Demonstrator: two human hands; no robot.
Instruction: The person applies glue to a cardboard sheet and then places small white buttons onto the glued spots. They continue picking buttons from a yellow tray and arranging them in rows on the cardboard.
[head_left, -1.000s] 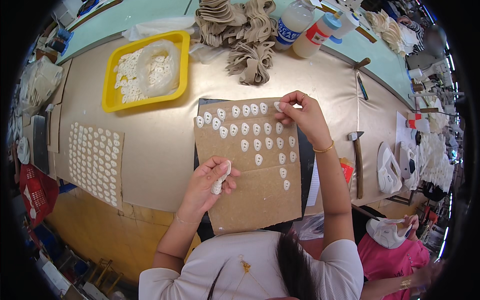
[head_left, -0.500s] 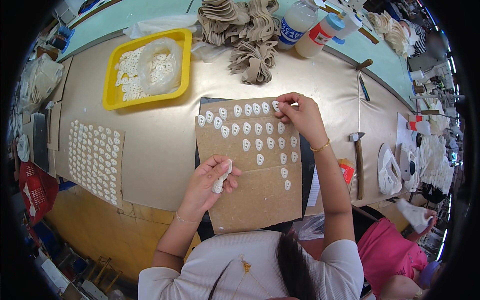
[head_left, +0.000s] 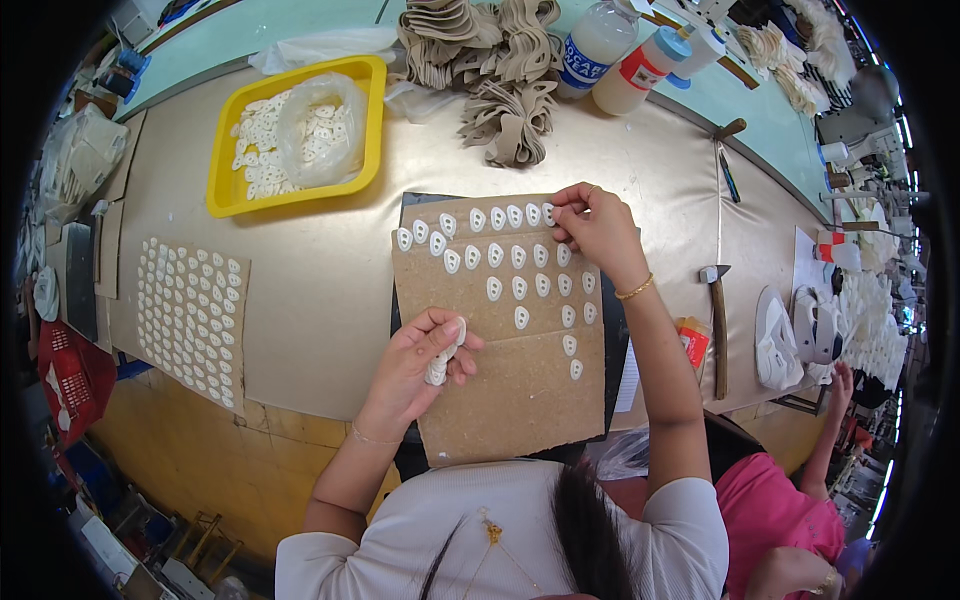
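Observation:
A brown cardboard sheet point(head_left: 480, 410) lies in front of me, with rows of small white rounded pieces point(head_left: 519, 288), each with dark holes, spread over its upper and right parts. My right hand point(head_left: 603, 235) is at the sheet's far right corner, thumb and fingers closed on one white piece point(head_left: 548, 213) at the end of the top row. Over the sheet's left side, my left hand point(head_left: 408, 368) grips a small stack of the same white pieces point(head_left: 438, 369) between thumb and fingers.
A yellow tray point(head_left: 214, 165) holds loose white pieces and a plastic bag. To the left lies another sheet point(head_left: 240, 290) of pieces. Brown cut parts point(head_left: 505, 120) and bottles point(head_left: 630, 75) stand far back. A hammer point(head_left: 718, 330) lies right, near a person in pink point(head_left: 780, 510).
My right hand has shifted slightly at the top-row piece; my left hand has barely moved. The person in pink at right now has an arm raised, and the white item they held is out of that hand.

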